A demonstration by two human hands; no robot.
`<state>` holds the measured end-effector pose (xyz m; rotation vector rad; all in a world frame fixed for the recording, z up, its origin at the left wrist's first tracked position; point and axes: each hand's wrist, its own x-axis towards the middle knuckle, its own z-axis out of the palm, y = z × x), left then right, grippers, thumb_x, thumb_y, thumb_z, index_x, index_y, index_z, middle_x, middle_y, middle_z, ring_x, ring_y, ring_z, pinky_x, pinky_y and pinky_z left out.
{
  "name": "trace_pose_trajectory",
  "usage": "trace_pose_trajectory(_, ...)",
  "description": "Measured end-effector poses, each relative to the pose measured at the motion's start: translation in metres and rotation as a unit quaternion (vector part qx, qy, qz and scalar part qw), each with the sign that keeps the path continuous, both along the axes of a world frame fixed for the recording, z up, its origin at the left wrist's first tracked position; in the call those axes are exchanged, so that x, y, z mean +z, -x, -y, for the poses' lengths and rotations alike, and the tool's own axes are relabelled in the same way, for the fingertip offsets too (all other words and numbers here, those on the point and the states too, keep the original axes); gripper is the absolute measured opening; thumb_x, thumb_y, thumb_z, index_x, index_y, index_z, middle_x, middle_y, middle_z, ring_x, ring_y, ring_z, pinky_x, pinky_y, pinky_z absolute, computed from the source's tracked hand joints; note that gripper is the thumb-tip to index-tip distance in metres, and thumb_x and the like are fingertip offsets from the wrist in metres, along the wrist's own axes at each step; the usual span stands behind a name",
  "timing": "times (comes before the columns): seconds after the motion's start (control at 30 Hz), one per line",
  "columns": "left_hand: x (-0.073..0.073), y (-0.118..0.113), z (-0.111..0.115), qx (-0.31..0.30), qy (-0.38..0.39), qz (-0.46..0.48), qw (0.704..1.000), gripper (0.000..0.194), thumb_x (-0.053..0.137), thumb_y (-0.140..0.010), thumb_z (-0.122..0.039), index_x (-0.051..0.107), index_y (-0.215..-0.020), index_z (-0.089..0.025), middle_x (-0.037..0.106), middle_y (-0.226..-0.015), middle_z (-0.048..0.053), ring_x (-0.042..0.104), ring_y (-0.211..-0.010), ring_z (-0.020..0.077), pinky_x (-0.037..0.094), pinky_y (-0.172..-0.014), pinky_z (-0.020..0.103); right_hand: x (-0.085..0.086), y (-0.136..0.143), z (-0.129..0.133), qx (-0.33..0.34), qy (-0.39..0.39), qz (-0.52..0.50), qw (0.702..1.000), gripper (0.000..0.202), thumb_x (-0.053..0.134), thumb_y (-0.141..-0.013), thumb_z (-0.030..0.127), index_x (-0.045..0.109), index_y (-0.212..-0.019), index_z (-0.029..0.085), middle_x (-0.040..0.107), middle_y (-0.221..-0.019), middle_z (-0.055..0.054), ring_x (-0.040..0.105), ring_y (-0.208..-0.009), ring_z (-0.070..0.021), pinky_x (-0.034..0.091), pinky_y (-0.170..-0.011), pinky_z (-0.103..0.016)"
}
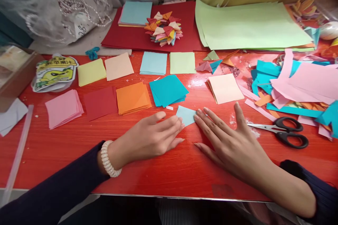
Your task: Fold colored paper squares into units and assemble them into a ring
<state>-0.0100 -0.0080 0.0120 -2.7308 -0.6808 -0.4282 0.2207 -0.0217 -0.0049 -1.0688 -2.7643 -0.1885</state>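
A small piece of light blue paper point(187, 115) lies flat on the red table between my hands; it looks folded, though its left part is hidden behind my fingers. My right hand point(224, 137) is stretched out flat, its fingertips touching the paper's right corner and its thumb apart. At the paper's left edge is my left hand point(151, 137), with bent fingers and the thumb held away from them. Nothing shows in its grasp. Just behind the paper sits a stack of teal squares point(169, 90).
Stacks of orange point(133, 98), dark red point(100, 103), pink point(64, 109) and peach squares point(226, 88) lie around. Black-handled scissors point(289, 132) rest at right beside paper scraps point(303, 82). A spiky folded-paper ring point(164, 29) stands on red sheets point(126, 37) at the back.
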Motion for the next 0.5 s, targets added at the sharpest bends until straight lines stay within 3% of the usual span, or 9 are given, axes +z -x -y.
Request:
trace_pose_trajectory(0.23,0.001,0.017,0.004,-0.045,0.023,0.011,0.999,0.021,0.052,-0.087,-0.020,0.060,-0.101,-0.008,0.067,-0.102,0.004,0.058,-0.089,0.0142,0.043,-0.077,0.028,0.003,-0.009,-0.012,-0.007,0.020,-0.022,1.000,0.037,0.039,-0.092,0.023,0.045,-0.128,0.016,0.049,-0.129,-0.003,0.041,-0.123,-0.0266,0.004,-0.106,-0.063)
trace_pose_trajectory(0.5,-0.003,0.031,0.001,-0.055,0.142,0.027,0.988,0.027,0.052,-0.084,-0.018,0.058,-0.108,-0.009,0.063,-0.114,0.006,0.058,-0.096,0.0193,0.047,-0.075,0.032,0.008,-0.014,-0.016,-0.011,0.077,-0.053,0.996,0.034,0.035,-0.092,0.021,0.054,-0.120,0.021,0.052,-0.126,0.002,0.037,-0.126,-0.0260,0.013,-0.107,-0.060)
